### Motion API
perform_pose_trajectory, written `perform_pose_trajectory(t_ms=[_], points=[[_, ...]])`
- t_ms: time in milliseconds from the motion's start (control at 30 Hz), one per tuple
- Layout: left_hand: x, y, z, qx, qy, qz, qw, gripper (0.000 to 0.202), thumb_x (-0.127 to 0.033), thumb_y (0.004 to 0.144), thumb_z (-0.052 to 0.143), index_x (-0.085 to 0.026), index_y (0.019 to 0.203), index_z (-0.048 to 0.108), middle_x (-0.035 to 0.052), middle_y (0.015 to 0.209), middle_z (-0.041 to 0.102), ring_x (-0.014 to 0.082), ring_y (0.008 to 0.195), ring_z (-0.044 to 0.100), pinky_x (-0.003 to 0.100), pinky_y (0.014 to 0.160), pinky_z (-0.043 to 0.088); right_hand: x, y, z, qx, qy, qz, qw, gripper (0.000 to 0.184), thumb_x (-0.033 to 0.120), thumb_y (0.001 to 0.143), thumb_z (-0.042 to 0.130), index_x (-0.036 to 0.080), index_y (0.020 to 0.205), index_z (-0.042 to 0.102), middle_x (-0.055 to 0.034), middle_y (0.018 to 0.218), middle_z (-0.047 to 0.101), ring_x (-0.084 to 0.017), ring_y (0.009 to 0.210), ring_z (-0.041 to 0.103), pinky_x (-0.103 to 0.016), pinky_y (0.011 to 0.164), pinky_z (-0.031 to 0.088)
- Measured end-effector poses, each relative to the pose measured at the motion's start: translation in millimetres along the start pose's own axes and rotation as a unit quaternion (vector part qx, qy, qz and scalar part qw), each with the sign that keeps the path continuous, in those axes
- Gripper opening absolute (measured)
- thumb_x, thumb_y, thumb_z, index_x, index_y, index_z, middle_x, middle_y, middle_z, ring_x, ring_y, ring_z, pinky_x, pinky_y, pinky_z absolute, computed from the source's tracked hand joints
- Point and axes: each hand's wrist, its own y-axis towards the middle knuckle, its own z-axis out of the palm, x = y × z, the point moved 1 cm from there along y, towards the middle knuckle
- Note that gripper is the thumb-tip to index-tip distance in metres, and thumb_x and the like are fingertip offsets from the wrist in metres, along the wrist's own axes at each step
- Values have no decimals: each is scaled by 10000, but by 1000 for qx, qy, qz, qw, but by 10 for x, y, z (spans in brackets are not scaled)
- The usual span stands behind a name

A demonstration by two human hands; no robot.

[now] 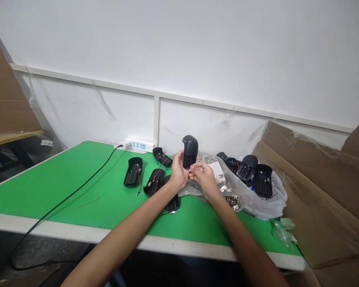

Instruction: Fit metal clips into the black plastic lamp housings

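Above the green table [62,183] my left hand [178,171] grips a black plastic housing [190,150] and holds it upright, rounded end up. My right hand [204,177] is closed, its fingertips pinched at the housing's lower edge; what they hold is too small to make out. More black housings with red wires [155,180] lie open on the table just left of my hands, and one [173,202] sits partly under my left forearm.
A clear plastic bag [251,195] of small metal parts lies to the right, with several black housings [254,175] on it. A white power strip [139,145] sits at the back wall, a black cable [77,189] trailing off the front edge. Cardboard [317,191] leans at the right.
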Motion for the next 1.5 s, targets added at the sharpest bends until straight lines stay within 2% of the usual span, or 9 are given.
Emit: perform_pose_trajectory(t_ms=[333,467,700,867,1000,1133,1300,1500], points=[[-8,-27,18,-5,-9,-26,1000,257,-459,887,586,-220,979,609,61,907,743,273,940,762,361,747,613,-86,27,3,-22,-28,-19,999,449,478,632,886,208,823,582,36,613,651,-114,526,630,-215,525,516],[-26,-18,18,-8,-18,-22,1000,235,-439,880,596,-219,963,607,57,896,735,273,955,763,369,774,619,-81,24,-1,-19,-26,-21,999,453,476,644,891,210,840,581,33,632,652,-117,543,641,-214,530,517],[-7,-26,28,5,-2,-5,1000,225,-431,870,611,-220,945,624,47,895,741,260,909,763,344,738,606,-84,21,-2,-25,-37,-12,999,430,479,654,875,215,828,583,20,664,672,-113,523,626,-218,507,508],[2,-23,24,5,10,2,1000,244,-445,880,595,-217,952,639,53,877,754,257,871,766,309,644,572,-69,7,9,-29,-24,-20,999,410,450,640,872,213,849,612,15,680,671,-134,589,659,-227,529,528],[18,-21,24,18,22,19,999,252,-440,878,605,-207,954,664,41,884,754,252,901,766,334,741,596,-46,-12,20,-45,-3,-20,999,387,412,614,861,203,857,645,11,718,676,-131,642,676,-220,557,544],[35,-21,23,25,22,30,999,257,-453,866,624,-207,928,662,39,889,749,258,919,765,379,853,599,-23,-35,13,-47,38,15,998,369,356,597,864,204,863,658,14,745,683,-113,661,673,-207,606,557],[20,-15,16,7,11,31,999,293,-493,845,646,-213,931,643,41,868,739,271,901,768,389,826,609,-17,-50,4,-24,61,63,996,378,298,581,887,203,849,639,2,785,714,-106,671,676,-205,637,567],[14,-6,15,-3,4,24,1000,276,-487,858,638,-218,921,634,39,862,731,266,891,768,375,801,611,-37,-47,9,-31,64,79,994,367,304,606,894,202,817,612,8,748,695,-97,649,666,-202,643,571]])
